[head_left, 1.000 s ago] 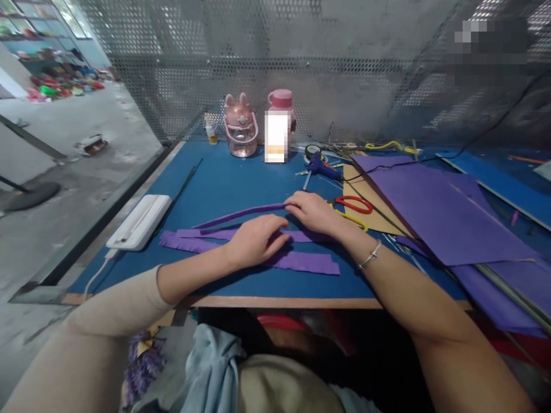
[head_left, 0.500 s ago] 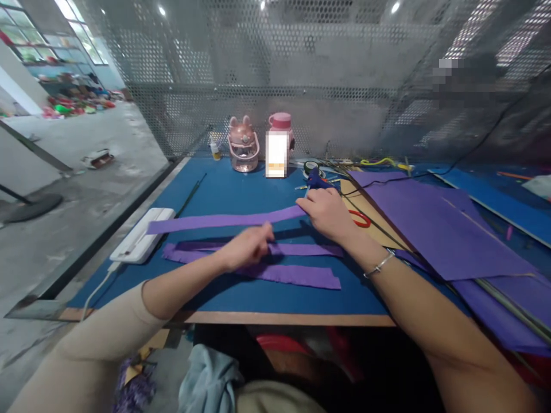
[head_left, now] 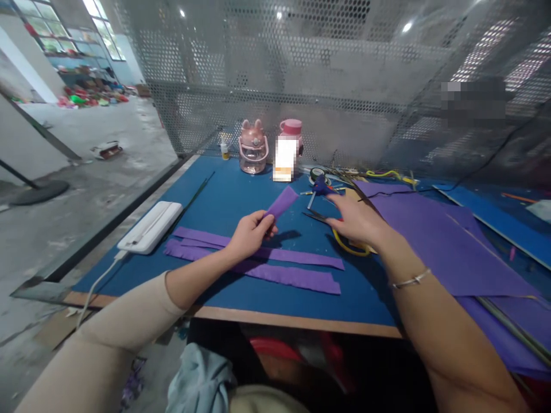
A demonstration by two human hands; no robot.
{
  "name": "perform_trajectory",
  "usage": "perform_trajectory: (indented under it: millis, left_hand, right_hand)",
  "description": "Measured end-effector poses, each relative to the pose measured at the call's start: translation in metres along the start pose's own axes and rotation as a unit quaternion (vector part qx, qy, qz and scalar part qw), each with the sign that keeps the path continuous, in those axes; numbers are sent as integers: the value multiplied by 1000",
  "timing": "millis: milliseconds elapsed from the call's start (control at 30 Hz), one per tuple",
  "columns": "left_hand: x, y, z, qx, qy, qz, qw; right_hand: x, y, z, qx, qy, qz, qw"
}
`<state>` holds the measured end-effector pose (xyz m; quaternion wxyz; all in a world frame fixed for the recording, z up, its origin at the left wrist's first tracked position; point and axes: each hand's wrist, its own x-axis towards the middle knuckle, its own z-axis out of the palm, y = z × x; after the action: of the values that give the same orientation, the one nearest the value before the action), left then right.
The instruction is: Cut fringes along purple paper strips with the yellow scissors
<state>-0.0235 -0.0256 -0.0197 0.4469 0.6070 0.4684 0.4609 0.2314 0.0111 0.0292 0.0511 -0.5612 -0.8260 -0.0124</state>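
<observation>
1. Pinching a purple strip (head_left: 282, 203) between thumb and fingers, the left hand (head_left: 253, 232) is properly closed on it. The visible part of the strip sticks up out of the grip, leaning to the far right, just above the blue surface (head_left: 228, 198).
2. Right hand (head_left: 350, 221) is over the scissors (head_left: 348, 249), thumb and fingers a bit apart. Looks like it's touching them, but tbh I can't tell if it has a firm hold. Blades point left, and a yellow handle loop shows on the near side of the hand. Thin metal bracelet (head_left: 411, 280) on that wrist.
3. Two more purple strips lie flat on the near half, one far (head_left: 305, 256), one near (head_left: 301, 279), running left to right, with the left forearm crossing over them. The nearer one has a kinda ragged edge.
4. Left side: a white device (head_left: 150, 226) with a white cable (head_left: 93, 292) hanging off the near edge, plus some thin dark stems (head_left: 200, 195) just beyond it.
5. Far side, left to right: a little bottle (head_left: 224, 150), a pink bottle with ears (head_left: 253, 150), then a pink-capped one (head_left: 293, 127) partly behind a blurred-out bright patch.
6. Just beyond the right hand there's a blue glue gun (head_left: 321, 186) beside a roll of tape (head_left: 317, 173).
7. Big purple sheets (head_left: 439, 235) are spread across the right side.
</observation>
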Motion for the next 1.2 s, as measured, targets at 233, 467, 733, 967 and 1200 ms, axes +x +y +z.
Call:
perform_trajectory:
  millis: [233,467,733,967,1200]
  left_hand:
    - [-4,2,2,-134,0,3,991]
    - [-6,2,1,-161,24,49,985]
    - [-12,3,-2,38,77,138,987]
    - [-20,8,-3,153,92,269,946]
    - [-16,3,-2,100,109,262,954]
  right_hand:
    - [-13,58,30,-36,-134,62,988]
    - [-8,60,42,-16,-96,46,994]
    - [-9,55,38,-14,-131,113,985]
    - [-9,59,38,-24,-140,100,985]
    - [-12,58,34,-2,-153,126,980]
